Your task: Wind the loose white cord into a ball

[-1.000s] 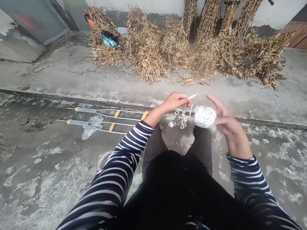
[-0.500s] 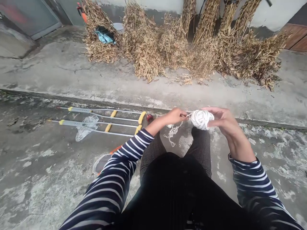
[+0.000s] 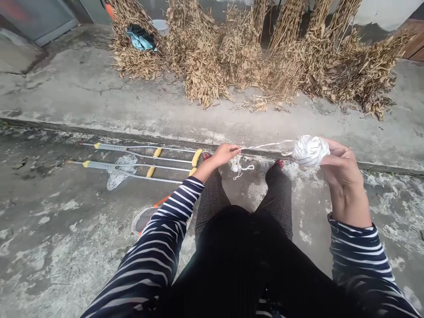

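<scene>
My right hand (image 3: 342, 170) is closed round a white ball of wound cord (image 3: 309, 150), held up at the right above my knee. A taut strand of the cord (image 3: 265, 145) runs left from the ball to my left hand (image 3: 225, 154), which pinches it in closed fingers. A loose tangle of the same cord (image 3: 239, 168) dangles below the left hand, over the concrete between my knees. Both arms wear dark sleeves with white stripes, and I sit with my legs in dark trousers stretched forward.
Two metal crutches with yellow pads (image 3: 142, 161) lie on the ground at the left, a crumpled clear plastic bag (image 3: 118, 174) among them. Bundles of dry brown stalks (image 3: 251, 57) lean against the far wall. A raised concrete step (image 3: 132, 137) crosses ahead.
My hands have drawn apart: the right carried the ball up and to the right, the left moved a little left, and the strand between them now stretches taut.
</scene>
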